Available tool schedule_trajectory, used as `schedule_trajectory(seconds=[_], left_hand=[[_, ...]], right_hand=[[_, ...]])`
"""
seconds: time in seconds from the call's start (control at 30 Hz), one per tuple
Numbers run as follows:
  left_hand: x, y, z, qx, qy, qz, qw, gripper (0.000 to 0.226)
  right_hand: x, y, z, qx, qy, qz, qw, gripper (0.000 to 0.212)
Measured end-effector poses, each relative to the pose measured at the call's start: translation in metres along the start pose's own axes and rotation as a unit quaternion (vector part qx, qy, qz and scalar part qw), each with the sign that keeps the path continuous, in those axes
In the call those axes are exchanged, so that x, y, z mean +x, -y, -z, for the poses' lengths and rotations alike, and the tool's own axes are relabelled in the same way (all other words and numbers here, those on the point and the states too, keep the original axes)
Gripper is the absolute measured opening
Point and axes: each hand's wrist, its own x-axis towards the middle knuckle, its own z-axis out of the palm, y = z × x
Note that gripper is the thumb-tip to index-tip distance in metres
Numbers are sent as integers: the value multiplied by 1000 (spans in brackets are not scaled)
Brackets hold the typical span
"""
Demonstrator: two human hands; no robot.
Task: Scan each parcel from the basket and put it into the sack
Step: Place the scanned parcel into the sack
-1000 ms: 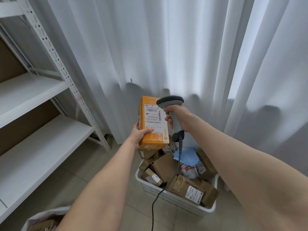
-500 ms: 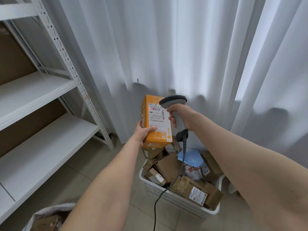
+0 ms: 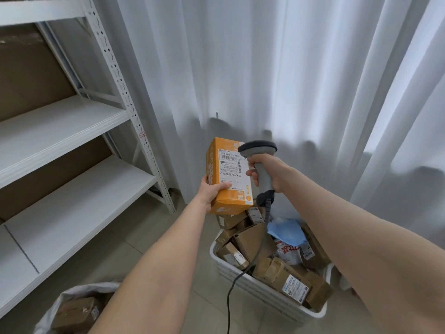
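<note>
Probably light and stiff, the orange parcel (image 3: 228, 174) is a small carton held up just above the basket (image 3: 269, 297), and it is best gripped by its lower corner, where the left hand (image 3: 213, 191) wraps thumb and fingers. Its white printed label faces the scanner (image 3: 257, 150), whose handle the right hand (image 3: 267, 172) clasps with curled fingers.

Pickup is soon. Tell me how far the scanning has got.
Done: a box lies in the sack. In hand: the left hand holds an orange parcel, the right hand points the scanner at its label. Left: the basket is piled full.
</note>
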Motion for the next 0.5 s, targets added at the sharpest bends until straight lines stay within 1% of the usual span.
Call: schedule_trajectory(seconds=[0.23,0.37,0.5], left_hand=[[-5,9,77,4,-51,14,999,85],[-16,21,125,0,-105,23,994,86],[-38,40,168,-17,-166,36,985,87]], right_hand=[[24,-35,-63,58,10,-3,998,24],[35,-58,-117,29,60,-31,997,35],[38,-78,-170,9,115,-47,992,27]])
